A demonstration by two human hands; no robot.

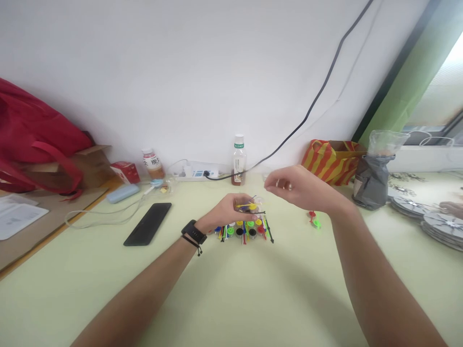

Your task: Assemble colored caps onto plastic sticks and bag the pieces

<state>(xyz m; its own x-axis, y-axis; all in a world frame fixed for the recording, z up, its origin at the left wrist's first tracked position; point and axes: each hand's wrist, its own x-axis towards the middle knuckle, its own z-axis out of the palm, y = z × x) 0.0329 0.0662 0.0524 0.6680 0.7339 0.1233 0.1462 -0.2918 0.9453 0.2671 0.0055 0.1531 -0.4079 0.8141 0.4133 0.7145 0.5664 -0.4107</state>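
My left hand [231,212], a black watch on its wrist, holds a small clear round spinner with a yellow arrow [248,206] between thumb and fingers. A dark arrow pokes out beside it. Up and to the right, my right hand [293,185] hovers above the table with its fingers curled together; whether anything is in them is hidden. Under my left hand lie rows of coloured arrow spinners [238,232] in black, green, red, yellow and blue, partly covered by the hand. A few red and green pieces [315,220] lie apart, below my right hand.
Against the wall stand a drink bottle [238,161], a power strip [197,171] and another bottle [153,165]. A black phone [147,224] lies at left. At right are a striped bag [329,164], a grey bag [372,180], stacked discs [444,229] and another person's hand [452,208].
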